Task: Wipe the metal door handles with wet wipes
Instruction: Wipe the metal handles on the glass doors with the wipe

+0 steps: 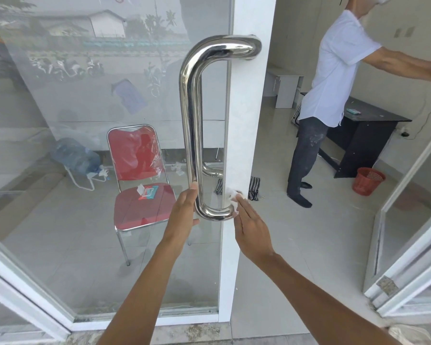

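A polished D-shaped metal door handle (190, 113) stands upright on the white frame of a glass door (244, 135). My left hand (184, 212) wraps the lower part of its bar just above the bottom bend. My right hand (250, 225) presses a crumpled white wet wipe (230, 196) against the handle's lower mount where it meets the frame. A second handle (210, 170) on the inner side shows through the glass.
Behind the glass stand a red chair (139, 195) with a wet-wipe pack (148, 191) on its seat and a water jug (72, 155). A person in a white shirt (334, 78) stands in the doorway by a black desk (363, 135) and red bin (368, 180). Another door leaf (413, 220) is open at the right.
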A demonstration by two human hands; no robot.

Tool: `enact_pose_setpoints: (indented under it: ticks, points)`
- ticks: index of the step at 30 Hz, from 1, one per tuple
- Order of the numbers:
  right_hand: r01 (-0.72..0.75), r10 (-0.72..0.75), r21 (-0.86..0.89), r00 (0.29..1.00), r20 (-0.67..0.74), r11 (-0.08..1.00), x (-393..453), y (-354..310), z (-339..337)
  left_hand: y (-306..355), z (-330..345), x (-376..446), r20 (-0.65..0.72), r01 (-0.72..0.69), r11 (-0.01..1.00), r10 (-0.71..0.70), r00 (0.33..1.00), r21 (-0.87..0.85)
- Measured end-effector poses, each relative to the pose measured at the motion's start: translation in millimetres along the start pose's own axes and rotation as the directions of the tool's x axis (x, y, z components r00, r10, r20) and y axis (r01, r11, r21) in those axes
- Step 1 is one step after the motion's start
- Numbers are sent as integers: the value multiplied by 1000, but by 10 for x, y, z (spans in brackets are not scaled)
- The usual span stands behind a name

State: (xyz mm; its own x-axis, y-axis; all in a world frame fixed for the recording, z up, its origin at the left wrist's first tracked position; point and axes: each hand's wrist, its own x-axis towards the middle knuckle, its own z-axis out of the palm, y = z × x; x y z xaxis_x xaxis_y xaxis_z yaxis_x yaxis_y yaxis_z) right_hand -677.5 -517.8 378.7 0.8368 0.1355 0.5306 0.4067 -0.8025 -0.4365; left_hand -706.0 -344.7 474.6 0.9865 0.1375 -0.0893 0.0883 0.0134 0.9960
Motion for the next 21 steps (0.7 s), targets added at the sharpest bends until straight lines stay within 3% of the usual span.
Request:
enact_pose_setpoints:
  ticks: [5, 10, 12, 15, 18, 21]
  points:
    - [-232, 222, 145, 971, 84, 962, 78, -58, -87, -3, 1, -11, 0, -3, 1000, 3, 1000, 16]
    - [-302, 308, 304, 951, 29, 904, -87, -169, 2, -26, 20, -12, 26, -19, 994, 17, 1000, 105]
    - [-422, 457, 468, 888, 43, 776, -60, -235, -1, -63, 33, 1, 61, 11, 987, -22, 998, 160]
    - [-580, 666, 647, 731, 145, 496, 122, -317, -11, -111, 47, -10, 104, 66, 980, -87, 991, 188]
    - [-709, 739, 634, 599, 308, 310, 422, -285, 37, -122, 32, -24, 117, 83, 978, -107, 987, 193]
    - [-794, 709, 598, 485, 512, 111, 712, -241, 17, -120, 27, -8, 116, 99, 974, -124, 985, 203]
